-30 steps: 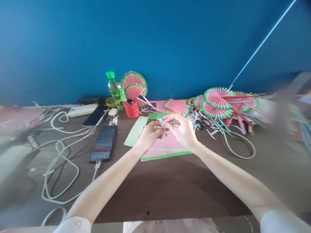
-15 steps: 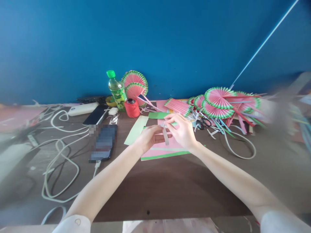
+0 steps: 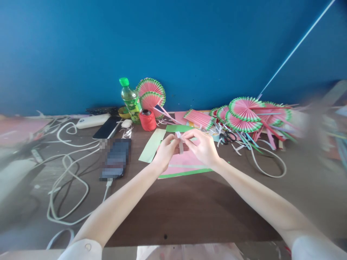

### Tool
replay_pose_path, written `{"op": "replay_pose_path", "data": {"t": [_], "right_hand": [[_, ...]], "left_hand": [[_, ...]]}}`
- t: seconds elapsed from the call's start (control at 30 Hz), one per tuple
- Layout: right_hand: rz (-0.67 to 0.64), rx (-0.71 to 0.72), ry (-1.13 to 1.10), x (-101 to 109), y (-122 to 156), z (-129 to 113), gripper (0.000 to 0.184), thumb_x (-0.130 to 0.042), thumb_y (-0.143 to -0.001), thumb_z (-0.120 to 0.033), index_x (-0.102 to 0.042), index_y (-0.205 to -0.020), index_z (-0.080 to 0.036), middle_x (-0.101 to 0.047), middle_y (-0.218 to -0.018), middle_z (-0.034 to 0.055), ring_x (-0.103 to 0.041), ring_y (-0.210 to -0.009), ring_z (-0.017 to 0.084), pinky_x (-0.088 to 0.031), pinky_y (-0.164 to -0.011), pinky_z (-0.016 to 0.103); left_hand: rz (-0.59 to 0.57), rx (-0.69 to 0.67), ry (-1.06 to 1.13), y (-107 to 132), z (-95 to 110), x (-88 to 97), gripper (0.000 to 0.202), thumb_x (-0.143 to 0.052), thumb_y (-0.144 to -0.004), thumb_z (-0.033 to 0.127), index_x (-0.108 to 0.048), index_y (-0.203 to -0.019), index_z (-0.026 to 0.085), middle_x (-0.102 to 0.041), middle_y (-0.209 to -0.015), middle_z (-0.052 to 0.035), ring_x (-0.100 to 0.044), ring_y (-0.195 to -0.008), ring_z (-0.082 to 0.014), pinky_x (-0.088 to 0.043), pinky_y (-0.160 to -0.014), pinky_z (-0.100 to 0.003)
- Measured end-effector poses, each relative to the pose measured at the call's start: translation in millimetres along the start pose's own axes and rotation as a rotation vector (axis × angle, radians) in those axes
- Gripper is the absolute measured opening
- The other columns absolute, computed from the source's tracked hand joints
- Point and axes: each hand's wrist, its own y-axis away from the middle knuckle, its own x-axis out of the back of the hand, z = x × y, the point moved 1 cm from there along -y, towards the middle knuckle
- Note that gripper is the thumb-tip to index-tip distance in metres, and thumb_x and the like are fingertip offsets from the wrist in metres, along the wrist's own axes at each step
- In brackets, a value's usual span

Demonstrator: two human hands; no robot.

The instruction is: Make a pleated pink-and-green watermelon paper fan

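Note:
Between my two hands is a narrow whitish strip (image 3: 181, 147), its upper end raised and its lower end hanging down. My left hand (image 3: 165, 153) pinches it from the left with thumb and fingers. Coming from the right, my right hand (image 3: 204, 146) grips near the strip's top with its fingertips, close to the left thumb. Below both hands lies pink paper (image 3: 187, 160) with a green band along its near edge. A pale green sheet (image 3: 151, 146) lies to the left, and a darker green piece (image 3: 176, 128) sits just beyond.
Along the blue wall stand a green-capped bottle (image 3: 131, 103), a red thread spool (image 3: 148, 121) and pleated watermelon-coloured paper fans (image 3: 244, 110). Black scissors (image 3: 227, 137) lie among paper scraps at right. To the left are a phone (image 3: 116, 159) and looping white cables (image 3: 67, 159).
My left hand has shifted slightly, its thumb now closer to my right fingertips. The strip has moved a little left, and its top end now sticks up above the fingers.

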Motion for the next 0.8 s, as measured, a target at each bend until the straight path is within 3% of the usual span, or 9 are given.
{"op": "replay_pose_path", "data": {"t": [0.27, 0.47, 0.63, 0.8], "right_hand": [[-0.107, 0.1, 0.089, 1.4, -2.8, -4.1, 0.011, -0.052, -0.08, -0.012, -0.049, -0.078, -0.023, -0.067, -0.095, 0.0037, -0.058, -0.093, 0.02, -0.044, -0.081, 0.038], [-0.141, 0.019, 0.015, 1.9, -4.9, -4.5, 0.01, -0.049, -0.082, -0.012, -0.048, -0.08, -0.022, -0.065, -0.101, 0.0058, -0.056, -0.1, 0.02, -0.043, -0.084, 0.038], [-0.134, -0.11, -0.107, 4.1, -6.8, -0.1, 0.005, -0.051, -0.084, -0.023, -0.049, -0.08, -0.021, -0.062, -0.107, 0.0064, -0.058, -0.093, 0.017, -0.048, -0.075, 0.032], [-0.039, -0.063, -0.09, 8.3, -8.0, -2.2, 0.004, -0.052, -0.083, -0.021, -0.052, -0.079, -0.021, -0.063, -0.091, 0.003, -0.058, -0.085, 0.015, -0.048, -0.075, 0.031]], "left_hand": [[0.033, -0.1, -0.107, -0.9, -2.7, 2.8, 0.014, -0.05, -0.075, 0.024, -0.043, -0.065, 0.019, -0.05, -0.055, 0.0044, -0.053, -0.058, -0.0098, -0.046, -0.067, -0.026], [0.046, -0.185, -0.206, -1.0, -2.3, 3.9, 0.011, -0.053, -0.076, 0.024, -0.048, -0.068, 0.018, -0.052, -0.058, 0.003, -0.056, -0.066, -0.0115, -0.045, -0.069, -0.025], [-0.07, -0.092, -0.075, -3.4, 1.1, 3.8, 0.009, -0.05, -0.078, 0.025, -0.05, -0.082, 0.016, -0.058, -0.066, 0.0014, -0.06, -0.067, -0.0126, -0.047, -0.075, -0.031], [-0.116, -0.051, -0.091, -1.1, 7.0, 1.1, 0.016, -0.052, -0.075, 0.017, -0.049, -0.09, 0.016, -0.064, -0.074, -0.0006, -0.065, -0.072, -0.014, -0.046, -0.081, -0.033]]}}
